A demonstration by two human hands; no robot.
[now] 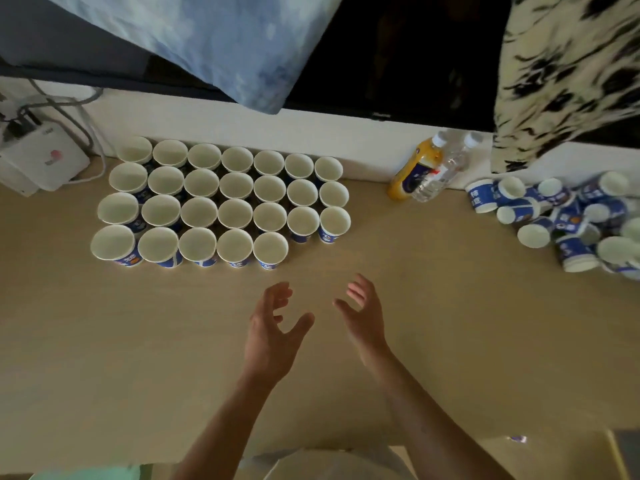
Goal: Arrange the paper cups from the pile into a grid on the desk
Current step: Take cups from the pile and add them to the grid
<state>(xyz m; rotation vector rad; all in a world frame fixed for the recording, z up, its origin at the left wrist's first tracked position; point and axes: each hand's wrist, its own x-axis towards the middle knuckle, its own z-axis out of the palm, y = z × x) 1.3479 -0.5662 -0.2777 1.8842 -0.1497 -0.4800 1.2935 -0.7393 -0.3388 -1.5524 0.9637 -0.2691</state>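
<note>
Upright blue-and-white paper cups form a grid (221, 202) of several rows on the wooden desk (104, 341), towards the back left. The front row is shorter and ends at a cup (270, 250). A loose pile of the same cups (568, 220) lies tumbled at the right edge. My left hand (273, 330) and my right hand (363, 313) hover over the desk in front of the grid, palms facing each other, fingers spread, holding nothing.
An orange drink bottle (414, 171) and a clear water bottle (441, 171) lean against the white back wall between grid and pile. A white box with cables (41, 164) sits at the far left. A blue cloth (221, 46) and a patterned cloth (568, 71) hang above.
</note>
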